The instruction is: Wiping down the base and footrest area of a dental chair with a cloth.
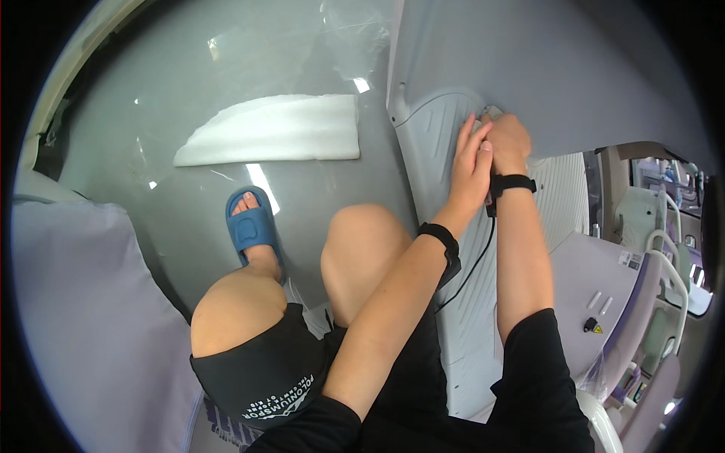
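My right hand [508, 139] is closed low against the ribbed grey panel [433, 127], where it meets a smooth grey surface. A small pale item [493, 111] shows past its fingers; most of it is hidden, so its kind is unclear. Beside it, my left hand [472, 161] lies with fingers extended and slightly apart, touching the right hand's thumb side. Both wrists wear black straps. From a small black device [491, 205] by the right wrist, a thin black cable [476, 266] runs down along the panel.
On the glossy grey floor [317, 209] lies a folded white cloth [277, 133]. My foot in a blue slide sandal [249, 226] rests below it. A lilac-grey covered seat [79, 306] stands at left. Lilac panels [589, 283] and white curved rails [674, 277] fill the right side.
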Demonstrator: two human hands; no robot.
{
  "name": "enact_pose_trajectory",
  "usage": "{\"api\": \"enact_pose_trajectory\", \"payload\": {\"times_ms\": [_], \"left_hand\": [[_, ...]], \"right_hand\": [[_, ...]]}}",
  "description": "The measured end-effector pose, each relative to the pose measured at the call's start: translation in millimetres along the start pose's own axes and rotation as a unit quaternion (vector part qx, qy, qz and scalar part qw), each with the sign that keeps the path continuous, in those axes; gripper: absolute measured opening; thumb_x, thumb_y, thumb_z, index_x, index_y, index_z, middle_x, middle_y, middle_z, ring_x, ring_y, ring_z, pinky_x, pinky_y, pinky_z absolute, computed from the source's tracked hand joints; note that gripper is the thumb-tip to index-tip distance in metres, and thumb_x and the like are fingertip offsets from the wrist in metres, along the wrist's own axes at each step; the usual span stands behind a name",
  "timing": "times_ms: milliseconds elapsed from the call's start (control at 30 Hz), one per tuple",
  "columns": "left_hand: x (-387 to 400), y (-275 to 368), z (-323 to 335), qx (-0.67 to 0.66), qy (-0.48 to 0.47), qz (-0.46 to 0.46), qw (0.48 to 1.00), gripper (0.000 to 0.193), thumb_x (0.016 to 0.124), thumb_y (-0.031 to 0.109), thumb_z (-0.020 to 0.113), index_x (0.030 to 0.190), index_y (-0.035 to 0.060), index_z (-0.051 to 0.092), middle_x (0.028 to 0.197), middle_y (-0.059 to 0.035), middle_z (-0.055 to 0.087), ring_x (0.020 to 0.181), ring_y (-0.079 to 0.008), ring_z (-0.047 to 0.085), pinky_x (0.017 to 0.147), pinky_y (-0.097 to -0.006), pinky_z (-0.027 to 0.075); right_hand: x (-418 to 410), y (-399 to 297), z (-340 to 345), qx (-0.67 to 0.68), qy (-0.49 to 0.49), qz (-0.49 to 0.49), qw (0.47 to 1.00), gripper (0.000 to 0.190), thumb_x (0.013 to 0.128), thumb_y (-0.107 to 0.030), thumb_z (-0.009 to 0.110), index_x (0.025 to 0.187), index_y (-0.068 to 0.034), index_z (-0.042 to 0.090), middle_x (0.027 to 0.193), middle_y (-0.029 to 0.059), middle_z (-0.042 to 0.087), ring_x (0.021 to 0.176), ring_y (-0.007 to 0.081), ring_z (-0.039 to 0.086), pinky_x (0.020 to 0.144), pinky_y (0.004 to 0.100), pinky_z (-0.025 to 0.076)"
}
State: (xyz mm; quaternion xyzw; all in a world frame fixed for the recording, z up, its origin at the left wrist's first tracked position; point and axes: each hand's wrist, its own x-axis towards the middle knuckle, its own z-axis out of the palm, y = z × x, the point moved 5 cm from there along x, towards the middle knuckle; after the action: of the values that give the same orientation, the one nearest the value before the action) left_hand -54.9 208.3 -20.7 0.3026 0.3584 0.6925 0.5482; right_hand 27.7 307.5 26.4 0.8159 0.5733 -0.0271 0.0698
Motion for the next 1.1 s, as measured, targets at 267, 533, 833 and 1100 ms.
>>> {"api": "enact_pose_trajectory", "payload": {"times_ms": [267, 533, 833, 1100], "left_hand": [[-2.4, 8.2, -24.0, 0.049, 0.054, 0.04, 0.996, 0.052, 0.11, 0.033, 0.036, 0.154, 0.0039, 0.042, 0.169, -0.0123, 0.024, 0.155, -0.0301, 0.025, 0.124, -0.0416, 0.022], [-10.0, 20.0, -30.2, 0.132, 0.044, 0.138, 0.981, 0.056, 0.108, 0.026, 0.033, 0.157, -0.0018, 0.033, 0.168, -0.0196, 0.021, 0.155, -0.0374, 0.021, 0.126, -0.0441, 0.019], [-45.2, 17.5, -15.6, 0.424, 0.155, 0.206, 0.868, 0.065, 0.102, 0.032, 0.035, 0.159, 0.0002, 0.032, 0.169, -0.0206, 0.018, 0.151, -0.0588, 0.002, 0.119, -0.0626, 0.012], [-27.9, 23.4, -8.5, 0.251, 0.026, 0.207, 0.945, 0.062, 0.102, 0.021, 0.041, 0.157, -0.004, 0.03, 0.169, -0.0226, 0.016, 0.152, -0.0545, 0.01, 0.124, -0.0578, 0.015]], "right_hand": [[10.9, -53.9, -2.9, 0.001, -0.036, -0.018, 0.999, 0.038, 0.085, -0.039, 0.064, 0.105, -0.01, 0.078, 0.108, 0.0136, 0.076, 0.107, 0.0328, 0.072, 0.088, 0.0427, 0.056], [16.5, -64.0, -1.1, -0.011, -0.026, -0.085, 0.996, 0.048, 0.084, -0.043, 0.069, 0.118, -0.009, 0.074, 0.115, 0.0144, 0.074, 0.111, 0.0346, 0.069, 0.091, 0.043, 0.056], [-53.7, -68.0, 25.6, 0.445, -0.307, -0.34, 0.769, 0.045, 0.094, -0.02, 0.065, 0.133, 0.001, 0.062, 0.114, 0.0121, 0.071, 0.108, 0.0227, 0.067, 0.098, 0.0348, 0.051], [-34.4, -19.9, 3.3, 0.327, -0.042, -0.23, 0.915, 0.064, 0.088, -0.038, 0.072, 0.14, -0.003, 0.058, 0.135, 0.02, 0.063, 0.125, 0.0316, 0.061, 0.105, 0.0409, 0.046]]}}
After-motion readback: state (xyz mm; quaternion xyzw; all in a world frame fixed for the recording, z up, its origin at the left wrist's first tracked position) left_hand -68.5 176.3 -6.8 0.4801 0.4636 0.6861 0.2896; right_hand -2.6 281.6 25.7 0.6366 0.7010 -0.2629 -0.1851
